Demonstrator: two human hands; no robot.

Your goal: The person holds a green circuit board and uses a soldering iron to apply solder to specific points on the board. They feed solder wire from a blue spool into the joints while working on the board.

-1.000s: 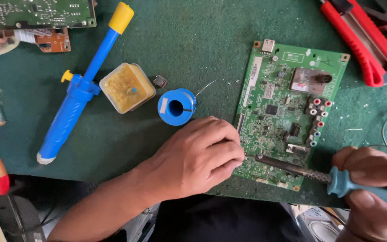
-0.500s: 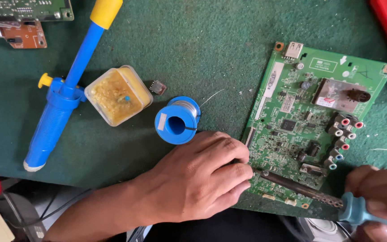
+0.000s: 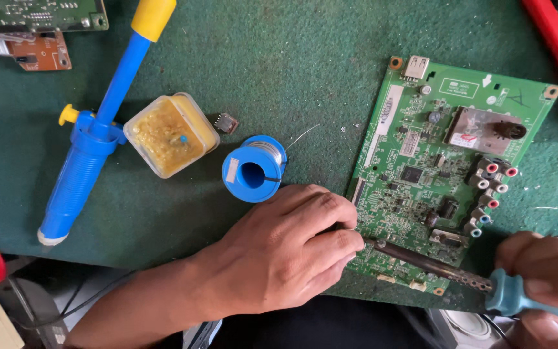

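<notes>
Your work surface is a dark green mat (image 3: 305,58), rough in texture and speckled with small debris. Its near edge runs under your forearm; below it you see dark floor space and loose cables. The board (image 3: 434,174) lies flat at the mat's right side. Your left hand (image 3: 285,252) rests palm down at the board's lower left edge, fingers curled inward; what they pinch is hidden. Your right hand (image 3: 540,271) is closed round the teal handle of the iron (image 3: 434,264), whose tip meets the board beside your left fingertips. A solder spool (image 3: 253,169), flux tub (image 3: 170,134) and blue pump (image 3: 92,139) lie to the left.
</notes>
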